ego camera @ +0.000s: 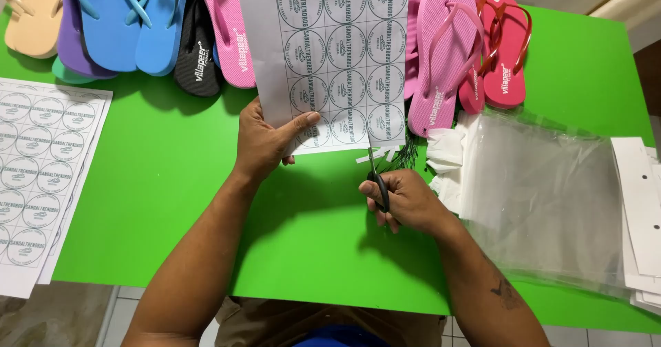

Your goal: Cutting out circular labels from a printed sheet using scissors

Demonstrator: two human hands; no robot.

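Note:
My left hand [265, 140] pinches the lower left edge of a white sheet printed with rows of round labels [330, 58], holding it up above the green table [172, 182]. A pair of black-handled scissors [375, 178] is in my right hand [406, 199], just below the sheet. The blades point up at the sheet's bottom edge, between two columns of labels. A thin cut strip of paper [368, 157] lies by the blades.
Flip-flops lie along the far edge: blue ones [131, 16], a black one [196, 51], pink ones [441, 51] and red ones [506, 44]. More label sheets [41, 168] rest at the left. Clear plastic bags [544, 195] and white cards [640, 202] sit at the right.

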